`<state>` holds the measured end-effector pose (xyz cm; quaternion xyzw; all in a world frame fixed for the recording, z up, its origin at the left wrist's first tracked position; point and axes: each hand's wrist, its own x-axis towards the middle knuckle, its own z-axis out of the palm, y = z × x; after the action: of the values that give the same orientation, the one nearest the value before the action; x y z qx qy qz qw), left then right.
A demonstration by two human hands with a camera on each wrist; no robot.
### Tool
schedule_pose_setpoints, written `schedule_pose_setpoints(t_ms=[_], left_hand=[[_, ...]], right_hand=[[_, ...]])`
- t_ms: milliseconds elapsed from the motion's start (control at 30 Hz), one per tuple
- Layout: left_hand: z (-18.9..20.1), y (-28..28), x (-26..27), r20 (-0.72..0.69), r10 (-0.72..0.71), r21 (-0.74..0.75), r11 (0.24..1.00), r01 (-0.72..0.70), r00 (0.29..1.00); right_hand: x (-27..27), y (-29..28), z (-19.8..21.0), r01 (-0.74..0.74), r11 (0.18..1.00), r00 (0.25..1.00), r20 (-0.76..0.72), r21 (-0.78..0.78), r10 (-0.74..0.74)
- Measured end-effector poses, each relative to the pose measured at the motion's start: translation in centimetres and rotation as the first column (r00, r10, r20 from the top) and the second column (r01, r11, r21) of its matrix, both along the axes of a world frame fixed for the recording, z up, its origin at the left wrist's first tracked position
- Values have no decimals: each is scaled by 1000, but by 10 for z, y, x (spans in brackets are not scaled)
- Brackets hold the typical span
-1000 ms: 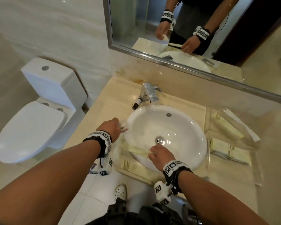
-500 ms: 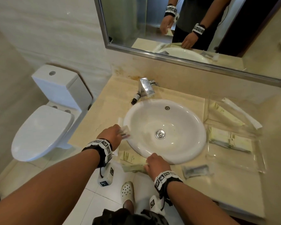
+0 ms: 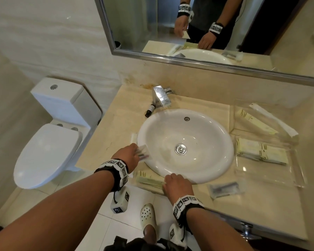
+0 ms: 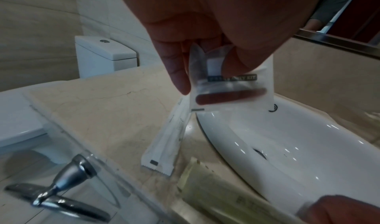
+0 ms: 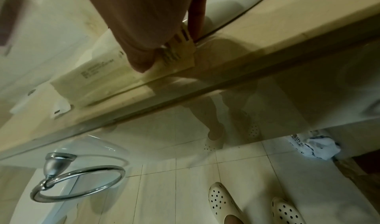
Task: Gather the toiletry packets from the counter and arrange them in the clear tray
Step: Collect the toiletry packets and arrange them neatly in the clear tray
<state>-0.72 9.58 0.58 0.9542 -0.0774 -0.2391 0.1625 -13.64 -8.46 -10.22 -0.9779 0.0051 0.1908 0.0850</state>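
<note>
Left hand pinches clear sachet over left rim of basin. Right hand presses on yellow packets at desk front edge, fingers at near end; grip unclear. Packets' long axis runs left-right along edge. Clear tray at right end, well apart; right hand nearer. White sleeve lies on left side.
</note>
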Motion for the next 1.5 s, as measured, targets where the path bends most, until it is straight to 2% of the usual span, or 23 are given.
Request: schedule_pose_setpoints(t_ms=[100, 300, 533, 700, 900, 1033, 1133, 1233, 1333, 1500], left_hand=[[1, -6, 6, 9, -46, 11, 999, 46, 999], [5, -19, 19, 12, -93, 17, 996, 93, 996], [7, -27, 28, 6, -126, 2, 992, 126, 992], [11, -29, 37, 10, -133, -16, 991, 134, 991], [25, -58, 50, 39, -153, -92, 983, 156, 987], [32, -89, 59, 66, -193, -135, 970, 200, 979], [32, -120, 57, 54, -271, -149, 950, 276, 961], [33, -158, 43, 41, -348, -151, 924, 350, 937], [30, -195, 29, 41, -451, -139, 881, 452, 892], [24, -248, 19, 52, -529, -149, 835, 530, 847]], right_hand=[[2, 0, -11, 6, 999, 1000, -20, -32, -7], [8, 5, 10, -88, 991, 995, -53, -102, 83], [20, 15, 21, 29, 998, 994, -101, -48, -34], [19, 12, 25, 7, 999, 990, -138, -33, -12], [21, -18, 38, -8, 994, 974, -226, 110, 33], [17, -60, 60, 223, 952, 957, -233, 212, -172], [4, -99, 75, 426, 871, 897, -239, 245, -371], [-10, -133, 84, 562, 780, 827, -219, 275, -518], [-24, -163, 88, 644, 724, 765, -175, 246, -620], [-40, -221, 92, 674, 717, 738, -116, 177, -665]])
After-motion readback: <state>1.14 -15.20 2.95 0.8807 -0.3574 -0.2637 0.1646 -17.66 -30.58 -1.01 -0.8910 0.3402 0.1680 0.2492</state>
